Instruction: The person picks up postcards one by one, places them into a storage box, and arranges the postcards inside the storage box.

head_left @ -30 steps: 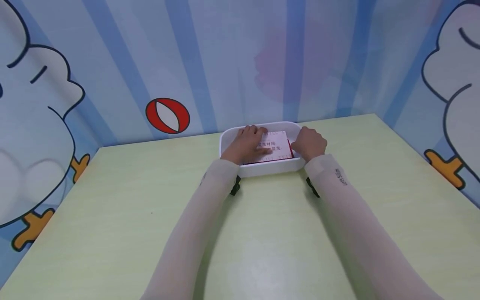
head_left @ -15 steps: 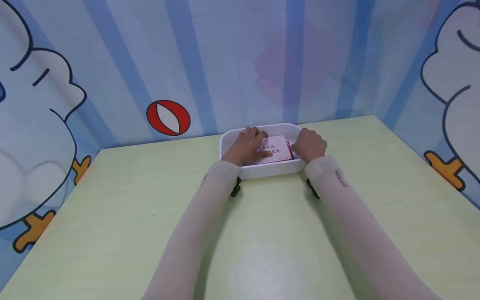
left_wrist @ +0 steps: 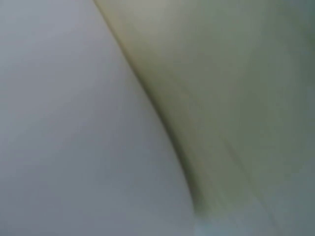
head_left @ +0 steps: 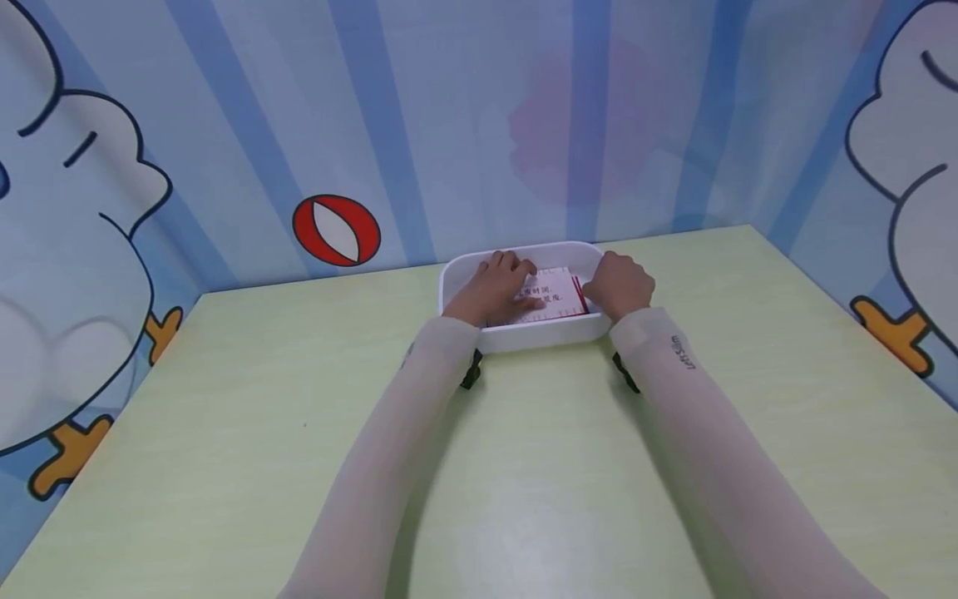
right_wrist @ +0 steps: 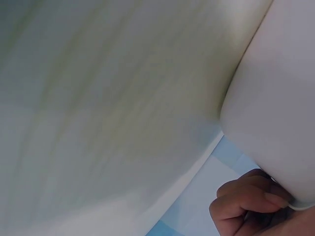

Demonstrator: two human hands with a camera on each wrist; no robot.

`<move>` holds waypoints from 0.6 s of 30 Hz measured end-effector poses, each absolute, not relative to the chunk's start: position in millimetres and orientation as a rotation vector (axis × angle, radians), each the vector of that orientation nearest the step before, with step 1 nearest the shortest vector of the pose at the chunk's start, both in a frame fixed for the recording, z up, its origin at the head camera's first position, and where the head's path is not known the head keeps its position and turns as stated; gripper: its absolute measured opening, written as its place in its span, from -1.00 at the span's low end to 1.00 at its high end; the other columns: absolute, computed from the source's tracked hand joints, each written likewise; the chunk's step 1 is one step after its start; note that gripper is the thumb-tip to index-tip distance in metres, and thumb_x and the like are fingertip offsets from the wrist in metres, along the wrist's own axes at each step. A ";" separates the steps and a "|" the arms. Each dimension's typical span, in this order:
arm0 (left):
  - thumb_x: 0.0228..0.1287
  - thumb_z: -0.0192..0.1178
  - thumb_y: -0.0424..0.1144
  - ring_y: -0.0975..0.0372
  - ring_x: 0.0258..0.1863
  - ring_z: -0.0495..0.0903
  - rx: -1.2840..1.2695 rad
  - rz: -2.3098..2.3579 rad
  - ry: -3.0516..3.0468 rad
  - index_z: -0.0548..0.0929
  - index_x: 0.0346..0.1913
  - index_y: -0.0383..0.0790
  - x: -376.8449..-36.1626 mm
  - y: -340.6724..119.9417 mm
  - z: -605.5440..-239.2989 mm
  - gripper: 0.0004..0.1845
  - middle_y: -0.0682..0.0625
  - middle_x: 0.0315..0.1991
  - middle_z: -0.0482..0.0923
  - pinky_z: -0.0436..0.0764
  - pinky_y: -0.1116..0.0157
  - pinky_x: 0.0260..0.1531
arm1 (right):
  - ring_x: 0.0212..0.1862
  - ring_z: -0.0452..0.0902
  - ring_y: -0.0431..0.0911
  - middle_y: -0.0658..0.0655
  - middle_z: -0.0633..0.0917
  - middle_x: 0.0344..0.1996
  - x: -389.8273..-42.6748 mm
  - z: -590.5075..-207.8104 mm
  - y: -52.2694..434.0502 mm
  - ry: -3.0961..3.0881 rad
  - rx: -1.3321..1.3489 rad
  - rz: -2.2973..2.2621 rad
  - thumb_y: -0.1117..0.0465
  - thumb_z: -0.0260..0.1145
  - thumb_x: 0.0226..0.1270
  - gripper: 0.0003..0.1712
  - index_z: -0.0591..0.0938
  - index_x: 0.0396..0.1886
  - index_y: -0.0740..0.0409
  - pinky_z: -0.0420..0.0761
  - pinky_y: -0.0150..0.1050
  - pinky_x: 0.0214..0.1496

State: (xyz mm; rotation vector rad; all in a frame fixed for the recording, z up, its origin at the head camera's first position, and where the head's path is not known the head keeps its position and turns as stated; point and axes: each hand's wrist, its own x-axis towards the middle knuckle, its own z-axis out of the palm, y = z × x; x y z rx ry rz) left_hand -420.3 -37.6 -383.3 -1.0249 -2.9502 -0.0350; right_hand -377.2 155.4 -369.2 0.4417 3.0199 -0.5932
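A white tray (head_left: pixel 524 337) stands at the far middle of the pale green table (head_left: pixel 524 466). Inside it lies a white card with a red edge and printed text (head_left: pixel 557 295). My left hand (head_left: pixel 494 287) rests flat on the card's left part, with the thumb on the print. My right hand (head_left: pixel 619 287) sits at the tray's right end, fingers curled over the rim. In the right wrist view, curled fingers (right_wrist: pixel 246 204) lie beside the tray's outer wall (right_wrist: pixel 280 98). The left wrist view is a blur of white tray wall (left_wrist: pixel 74 123) and table.
Blue striped cartoon walls close in the table at the back and on both sides, with a red ball picture (head_left: pixel 335 230) on the back wall. Bare tabletop stretches left, right and in front of the tray.
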 end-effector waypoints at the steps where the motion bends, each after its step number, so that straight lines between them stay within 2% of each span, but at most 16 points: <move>1: 0.42 0.03 0.23 0.11 0.33 0.24 -1.022 -0.031 -2.954 0.32 0.40 -0.05 -420.6 -37.0 -383.1 -0.35 -0.06 0.29 0.34 0.27 0.11 0.41 | 0.02 0.64 0.18 0.36 0.67 0.07 -377.6 -369.3 155.6 3.020 0.444 -0.594 0.12 0.26 0.34 -0.49 0.52 0.18 0.34 0.63 0.11 0.12; 18: 0.43 0.03 0.23 0.11 0.33 0.22 -0.999 -0.029 -2.980 0.29 0.41 -0.05 -418.3 -35.7 -381.4 -0.35 -0.06 0.32 0.32 0.26 0.11 0.40 | 0.03 0.62 0.16 0.35 0.65 0.09 -378.1 -370.3 155.0 3.018 0.471 -0.596 0.11 0.27 0.34 -0.47 0.48 0.20 0.34 0.61 0.11 0.15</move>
